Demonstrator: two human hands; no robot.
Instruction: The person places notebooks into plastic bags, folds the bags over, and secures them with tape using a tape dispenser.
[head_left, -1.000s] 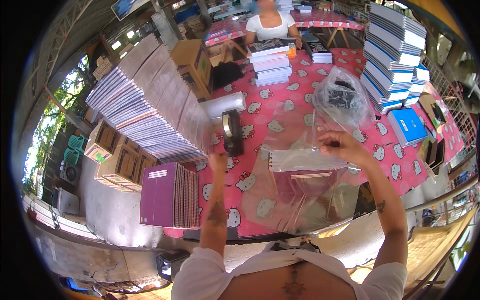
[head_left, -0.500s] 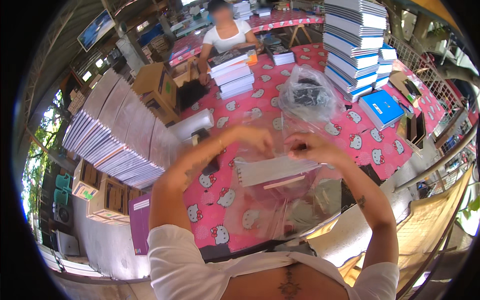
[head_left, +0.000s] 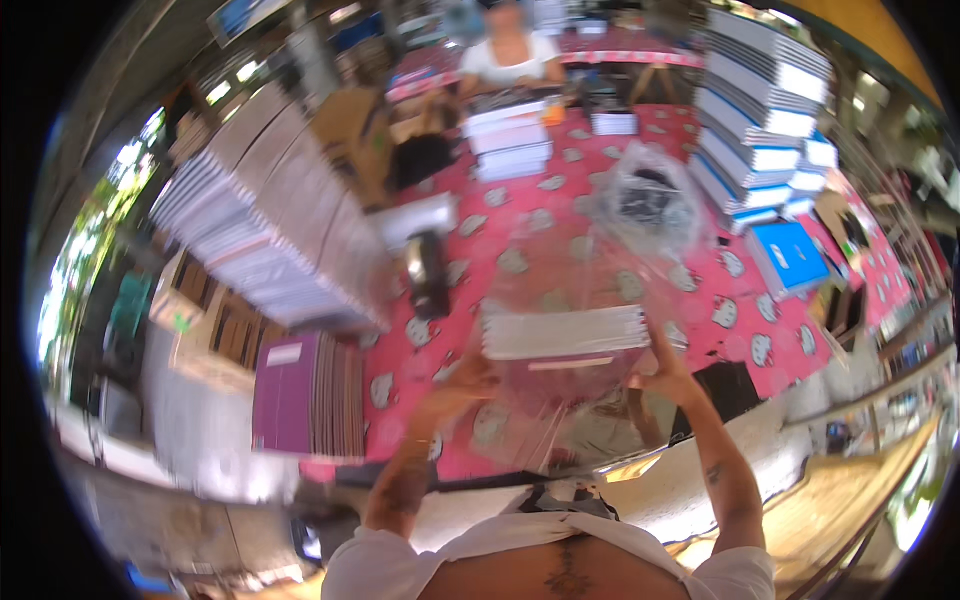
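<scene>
In front of me a short stack of notebooks (head_left: 565,335) with pale page edges and a purple side lies on clear plastic film (head_left: 530,400). My left hand (head_left: 468,382) is at the stack's left side, its thumb turned inward and its fingers smeared by motion. Against the right side rests my right hand (head_left: 660,368), fingers along the edge and thumb toward the front. The two hands hold the stack between them. Film spreads beyond the stack and over the near table edge. A black tape dispenser (head_left: 428,275) lies farther left.
A tall stack of books (head_left: 290,220) and purple notebooks (head_left: 300,395) stand left. Blue-edged books (head_left: 755,120), a blue book (head_left: 790,255) and a bag of dark material (head_left: 650,200) are right. Across the pink table (head_left: 480,250), a person (head_left: 510,60) sits behind another stack (head_left: 508,140).
My hands have come apart and down from the plastic above the notebooks to the stack's two sides. The head view has shifted, bringing the purple notebooks at the left fully into sight.
</scene>
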